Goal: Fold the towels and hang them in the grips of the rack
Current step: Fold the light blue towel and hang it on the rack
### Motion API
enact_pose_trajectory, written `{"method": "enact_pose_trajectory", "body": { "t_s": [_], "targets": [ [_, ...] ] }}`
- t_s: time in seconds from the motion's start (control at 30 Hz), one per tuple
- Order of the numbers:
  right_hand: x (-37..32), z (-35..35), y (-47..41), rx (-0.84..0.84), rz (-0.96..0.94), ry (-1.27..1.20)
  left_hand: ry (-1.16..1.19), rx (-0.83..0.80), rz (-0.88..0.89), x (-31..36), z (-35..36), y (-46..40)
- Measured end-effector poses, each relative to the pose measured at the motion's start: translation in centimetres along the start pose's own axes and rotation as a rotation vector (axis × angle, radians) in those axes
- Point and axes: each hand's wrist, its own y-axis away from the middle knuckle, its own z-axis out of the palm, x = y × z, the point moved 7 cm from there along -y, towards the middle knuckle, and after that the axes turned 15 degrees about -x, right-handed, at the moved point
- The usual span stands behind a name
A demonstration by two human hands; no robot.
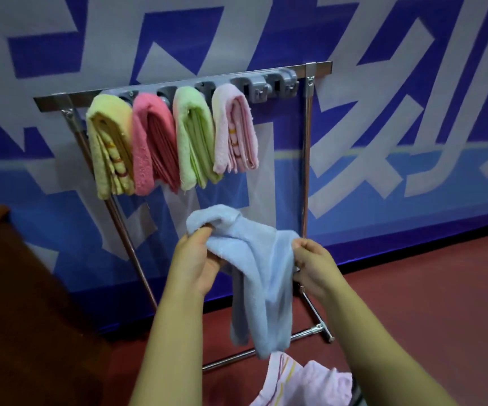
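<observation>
1. We see the blue towel point(261, 276) held in front of the rack point(178, 86), below the hung towels and well under the two free grey grips point(272, 85) at the bar's right end.
2. Our left hand point(197, 259) pinches the towel's upper left bunch; our right hand point(313, 263) pinches its right edge, and the rest hangs crumpled between and below them.
3. Four folded towels sit in grips: yellow towel point(109, 148), coral towel point(153, 148), green towel point(193, 139), pink towel point(236, 130).
4. A pale pink striped towel point(304, 382) lies low by the right forearm.
5. The blue backdrop point(412, 112) bears large pale characters, which we cannot read.
6. A brown desk point(17, 288) stands left.
</observation>
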Motion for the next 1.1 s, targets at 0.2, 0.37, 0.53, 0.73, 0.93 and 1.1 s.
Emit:
{"method": "enact_pose_trajectory", "body": {
  "t_s": [0.2,0.37,0.53,0.73,0.93,1.1],
  "targets": [
    [-6.8,4.8,0.5,-0.144,-0.234,-0.134,-0.404,-0.04,-0.192,-1.4,0.2,1.9],
    [-9.8,9.1,1.0,-0.323,-0.316,-0.166,-0.491,0.027,-0.038,1.6,0.0,2.0],
    [-10.3,11.8,0.8,-0.501,-0.288,-0.103,-0.363,-0.175,-0.004,3.4,2.5,1.5],
    [-10.5,13.8,0.7,-0.589,-0.259,0.184,-0.429,-0.191,-0.005,3.9,2.6,0.8],
    [-9.7,13.5,1.2,-0.62,-0.287,0.435,-0.404,-0.238,0.079,4.7,3.0,0.6],
    [-9.8,12.2,1.2,-0.56,-0.25,0.356,-0.413,-0.288,0.192,5.6,4.0,0.8]
  ]
}}
